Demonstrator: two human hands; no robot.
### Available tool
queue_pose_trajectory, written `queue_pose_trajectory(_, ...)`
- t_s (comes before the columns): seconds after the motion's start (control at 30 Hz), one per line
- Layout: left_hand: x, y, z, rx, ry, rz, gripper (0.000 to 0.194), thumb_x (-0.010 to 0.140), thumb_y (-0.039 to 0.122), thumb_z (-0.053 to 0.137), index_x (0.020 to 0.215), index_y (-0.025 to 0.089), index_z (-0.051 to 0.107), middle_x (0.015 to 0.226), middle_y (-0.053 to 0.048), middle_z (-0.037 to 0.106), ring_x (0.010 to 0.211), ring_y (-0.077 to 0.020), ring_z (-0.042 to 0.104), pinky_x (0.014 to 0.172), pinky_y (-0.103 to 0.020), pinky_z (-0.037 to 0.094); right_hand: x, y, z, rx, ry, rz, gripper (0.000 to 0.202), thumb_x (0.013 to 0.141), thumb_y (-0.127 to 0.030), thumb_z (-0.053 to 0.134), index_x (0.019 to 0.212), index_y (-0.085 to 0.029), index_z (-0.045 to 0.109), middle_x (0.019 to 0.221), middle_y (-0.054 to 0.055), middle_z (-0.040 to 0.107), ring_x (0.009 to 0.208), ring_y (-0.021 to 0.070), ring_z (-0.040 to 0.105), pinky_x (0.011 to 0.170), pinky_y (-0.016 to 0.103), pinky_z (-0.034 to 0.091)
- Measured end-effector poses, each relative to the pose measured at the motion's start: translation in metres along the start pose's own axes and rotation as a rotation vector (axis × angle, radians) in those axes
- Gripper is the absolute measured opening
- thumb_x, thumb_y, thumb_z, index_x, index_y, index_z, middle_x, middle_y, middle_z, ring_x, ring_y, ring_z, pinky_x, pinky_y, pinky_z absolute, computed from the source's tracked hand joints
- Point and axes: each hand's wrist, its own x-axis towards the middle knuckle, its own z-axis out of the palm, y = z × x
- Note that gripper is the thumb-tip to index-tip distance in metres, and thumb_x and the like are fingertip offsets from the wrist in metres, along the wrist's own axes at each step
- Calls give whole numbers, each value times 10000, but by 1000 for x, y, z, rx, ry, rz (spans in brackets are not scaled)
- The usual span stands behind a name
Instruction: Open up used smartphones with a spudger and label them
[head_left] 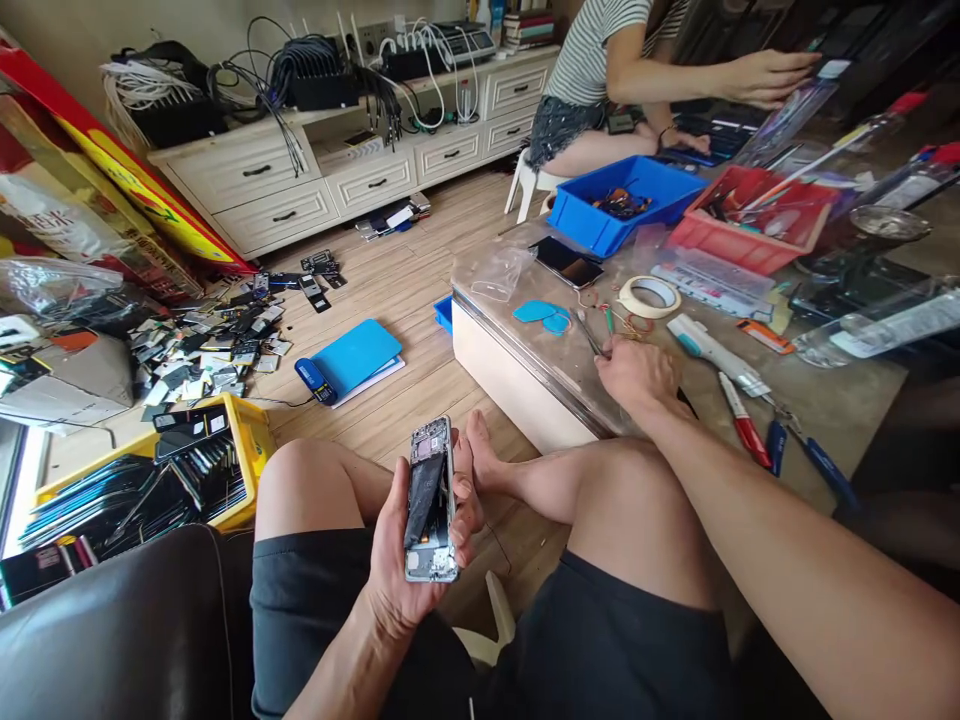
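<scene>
My left hand (397,560) is wrapped round an opened smartphone (415,570) above my lap. Its back cover is off, and a black battery (426,490) sits askew in the frame, with bare boards above and below it. On the low table, my right hand (641,375) is closed on a slim metal tool (589,333), which looks like tweezers; its dark rear end shows behind the palm. Blue pads (534,311), thin wires and a roll of masking tape (649,296) lie just beyond my right fingers.
A red-and-white pen-like tool (742,420) and blue-handled pliers (829,470) lie to the right. Blue (600,215) and red bins (742,235) stand farther back, near a seated person (600,70). On the left floor are a yellow crate (251,460) and heaped phone parts (217,350).
</scene>
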Motion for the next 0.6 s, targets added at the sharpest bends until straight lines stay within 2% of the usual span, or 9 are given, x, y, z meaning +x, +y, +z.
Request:
queue_pose_trajectory(0.07, 2, -3, -1, 55, 14, 22, 483, 983, 601, 461, 1109, 203, 704, 873, -68, 698, 537, -142, 616, 480, -275, 572, -20, -4, -14, 49, 40, -18, 335, 892, -221, 672, 1208, -120, 720, 1164, 237, 739, 1107, 369, 685, 869, 434, 494)
queue_pose_trajectory(0.13, 5, -5, -4, 131, 47, 53, 587, 946, 681, 464, 1124, 181, 715, 941, -95, 727, 619, -202, 680, 579, -353, 610, -58, -9, -26, 209, -1, -78, 251, 959, -321, 605, 1139, -201, 731, 1045, 123, 782, 968, 265, 726, 800, 343, 525)
queue_pose_trajectory(0.17, 6, -7, -6, 170, 67, 66, 660, 924, 727, 455, 1115, 155, 722, 959, -113, 737, 656, -229, 698, 634, -384, 615, -82, -13, -29, 448, -122, -99, 256, 986, -373, 558, 1023, -205, 747, 908, 99, 786, 828, 239, 731, 716, 321, 532)
queue_pose_trajectory(0.2, 7, -9, -9, 208, 94, 76, 721, 902, 764, 452, 1092, 126, 730, 957, -131, 744, 687, -248, 708, 681, -399, 613, -109, -17, -29, 673, -307, -120, 326, 983, -451, 549, 913, -202, 747, 809, 92, 773, 728, 233, 718, 643, 316, 531)
queue_pose_trajectory(0.27, 8, -13, -18, 283, 165, 84, 780, 867, 800, 478, 1045, 88, 742, 928, -153, 756, 736, -264, 715, 733, -397, 602, -164, -25, -22, 931, -650, -95, 415, 960, -547, 560, 840, -194, 741, 770, 95, 769, 671, 225, 710, 579, 302, 523)
queue_pose_trajectory(0.33, 7, -21, -30, 349, 230, 76, 775, 850, 804, 511, 1026, 88, 748, 884, -147, 764, 761, -269, 719, 736, -387, 594, -209, -34, -5, 1022, -788, -22, 449, 929, -589, 577, 824, -182, 732, 741, 83, 761, 653, 215, 710, 563, 282, 522)
queue_pose_trajectory(0.4, 4, -31, -45, 412, 284, 68, 753, 848, 796, 531, 1039, 102, 750, 862, -134, 770, 792, -276, 726, 736, -381, 588, -238, -43, 17, 1089, -772, 91, 481, 894, -630, 594, 842, -173, 734, 796, 82, 767, 680, 229, 728, 588, 288, 546)
queue_pose_trajectory(0.5, 1, -47, -66, 503, 405, 129, 693, 848, 753, 591, 1086, 121, 751, 919, -122, 782, 940, -284, 726, 812, -363, 578, -256, -53, 45, 1163, -679, 278, 536, 896, -664, 546, 908, -166, 744, 827, 92, 764, 685, 256, 734, 597, 319, 572)
queue_pose_trajectory(0.6, 1, -56, -75, 492, 418, 198, 590, 864, 650, 665, 1199, 167, 728, 1135, -108, 767, 1198, -277, 652, 964, -347, 540, -258, -56, 61, 1062, -586, 276, 595, 952, -665, 441, 906, -153, 741, 775, 114, 754, 671, 274, 719, 593, 342, 562)
